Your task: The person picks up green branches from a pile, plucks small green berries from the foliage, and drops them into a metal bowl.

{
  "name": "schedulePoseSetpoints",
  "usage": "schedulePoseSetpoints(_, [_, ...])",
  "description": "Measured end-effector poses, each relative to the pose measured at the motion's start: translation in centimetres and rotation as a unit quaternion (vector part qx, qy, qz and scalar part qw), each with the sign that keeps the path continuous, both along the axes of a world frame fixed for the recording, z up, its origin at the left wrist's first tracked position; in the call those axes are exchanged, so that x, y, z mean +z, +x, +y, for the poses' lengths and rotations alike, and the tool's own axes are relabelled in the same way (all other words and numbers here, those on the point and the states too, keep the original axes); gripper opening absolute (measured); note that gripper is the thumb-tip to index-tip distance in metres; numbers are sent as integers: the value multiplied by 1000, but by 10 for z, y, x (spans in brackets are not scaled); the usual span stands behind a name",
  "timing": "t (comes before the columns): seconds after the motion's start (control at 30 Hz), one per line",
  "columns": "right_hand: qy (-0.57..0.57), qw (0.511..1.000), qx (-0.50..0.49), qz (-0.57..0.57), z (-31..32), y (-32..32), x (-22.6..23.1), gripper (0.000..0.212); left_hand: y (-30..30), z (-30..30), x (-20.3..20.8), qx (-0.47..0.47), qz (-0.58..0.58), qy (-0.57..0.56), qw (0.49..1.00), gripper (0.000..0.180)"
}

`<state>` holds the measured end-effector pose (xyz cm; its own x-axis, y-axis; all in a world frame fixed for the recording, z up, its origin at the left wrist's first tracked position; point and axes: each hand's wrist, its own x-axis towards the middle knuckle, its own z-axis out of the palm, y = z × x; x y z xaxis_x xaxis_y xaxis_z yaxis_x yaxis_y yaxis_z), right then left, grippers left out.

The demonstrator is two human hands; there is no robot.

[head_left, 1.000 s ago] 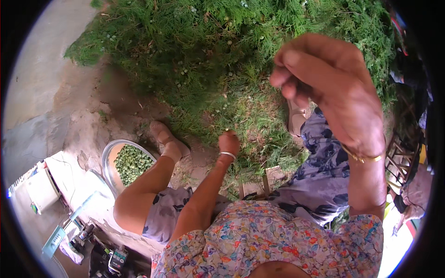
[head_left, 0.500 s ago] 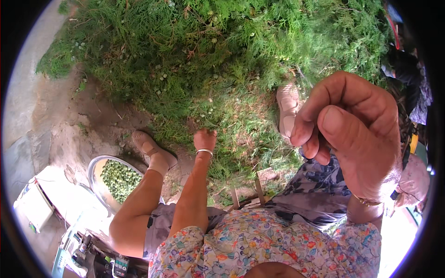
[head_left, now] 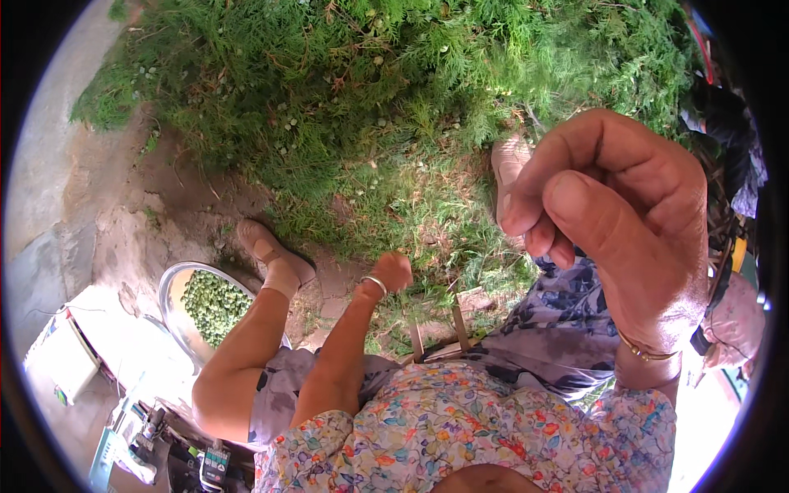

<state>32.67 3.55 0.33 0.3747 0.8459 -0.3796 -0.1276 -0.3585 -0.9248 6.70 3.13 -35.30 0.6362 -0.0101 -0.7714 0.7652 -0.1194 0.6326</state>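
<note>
Close in front of the camera, my right hand [head_left: 629, 222] is raised with its fingers curled and its thumb bent toward them. What it pinches, if anything, does not show. Lower down, my left hand [head_left: 392, 273], with a silver bangle [head_left: 375, 284] at its wrist, hovers over loose green bits; its fingers look closed, and their contents cannot be made out. A heap of cut evergreen branches [head_left: 329, 90] with small pale cones lies ahead of both hands. By my left leg rests a metal basin [head_left: 169, 297] holding many small green cones [head_left: 214, 308].
My feet are set apart, a shoe [head_left: 275, 251] on the left and another [head_left: 511, 164] at the branches on the right. A wooden frame [head_left: 459, 322] lies between my legs. Boxes and tools [head_left: 209, 468] crowd the lower left; dark cloth [head_left: 735, 140] hangs at the right.
My left hand has drawn back from the branches, toward my body and to the right. The right hand has shifted slightly up and left, its fingers still curled.
</note>
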Motion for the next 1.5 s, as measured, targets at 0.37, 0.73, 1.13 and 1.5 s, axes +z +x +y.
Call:
schedulePoseSetpoints(0.37, [13,997,-23,-74,4,4,13,31,73,48,-43,194,-63,437,876,16])
schedulePoseSetpoints(0.73, [47,992,-83,-87,0,-16,6,27,51,13,-53,11,-39,446,894,16])
schedulePoseSetpoints(1.13, [-40,995,-12,-93,2,-15,17,27,8,22,-58,451,-43,462,762,19])
schedulePoseSetpoints(1.5, [49,994,-41,-87,-9,-13,-4,24,91,-31,-53,-71,-69,348,932,34])
